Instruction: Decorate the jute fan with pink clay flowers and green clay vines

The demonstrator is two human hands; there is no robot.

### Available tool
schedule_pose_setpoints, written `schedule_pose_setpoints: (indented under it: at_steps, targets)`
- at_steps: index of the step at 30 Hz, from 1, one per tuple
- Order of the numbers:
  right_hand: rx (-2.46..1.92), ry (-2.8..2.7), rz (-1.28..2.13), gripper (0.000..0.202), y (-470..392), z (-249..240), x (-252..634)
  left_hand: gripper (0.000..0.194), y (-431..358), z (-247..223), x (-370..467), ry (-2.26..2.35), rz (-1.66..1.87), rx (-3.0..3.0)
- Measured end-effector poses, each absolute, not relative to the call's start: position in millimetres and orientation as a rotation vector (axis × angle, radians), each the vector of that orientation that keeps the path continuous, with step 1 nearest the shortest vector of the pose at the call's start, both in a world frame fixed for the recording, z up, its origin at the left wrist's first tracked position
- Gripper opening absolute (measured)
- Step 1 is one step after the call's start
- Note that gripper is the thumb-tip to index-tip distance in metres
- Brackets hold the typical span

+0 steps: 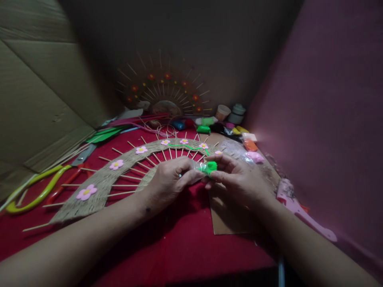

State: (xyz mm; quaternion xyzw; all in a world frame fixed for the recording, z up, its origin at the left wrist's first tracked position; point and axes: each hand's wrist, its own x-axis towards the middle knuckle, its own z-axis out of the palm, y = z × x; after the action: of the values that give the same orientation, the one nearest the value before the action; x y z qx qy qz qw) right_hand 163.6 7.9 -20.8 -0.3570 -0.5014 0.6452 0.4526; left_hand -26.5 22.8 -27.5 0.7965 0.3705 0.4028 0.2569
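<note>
Clay lump [212, 166], green, rounded, against crinkled clear plastic [195, 167].

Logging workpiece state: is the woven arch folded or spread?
Spread: the woven arch lies in a broad curve, its sticks fanned out.

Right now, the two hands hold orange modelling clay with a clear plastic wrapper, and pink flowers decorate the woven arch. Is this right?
Not entirely: the modelling clay is green, not orange, as the head view shows. The left hand and right hand do hold it with a clear plastic wrapper, and pink flowers decorate the woven arch.
</note>
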Motion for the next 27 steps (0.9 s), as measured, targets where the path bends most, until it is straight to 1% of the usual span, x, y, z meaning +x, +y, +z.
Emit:
schedule_pose_setpoints:
  at_steps: [9, 15, 21, 27]
  targets:
    - [-0.903, -1.259, 1.564, 0.029, 6.2, -21.0, 163.9, 0.014, 19.3, -30.5, -25.7, 1.116, 1.072, 1.980]
    - [-0.943, -1.289, 1.573, 0.027, 5.8, -20.4, 162.8, 0.007, 17.9, -28.7, -25.1, 1.140, 1.102, 2.057]
    - [-0.936, -1.308, 1.655, 0.025, 5.9, -22.2, 161.1, 0.013, 16.5, -26.4, -25.8, 1.023, 1.087, 2.203]
    - [-0.931, -1.261, 1.705, 0.030, 6.6, -24.6, 160.7, 0.011, 14.9, -30.0, -23.6, 0.971, 1.147, 2.277]
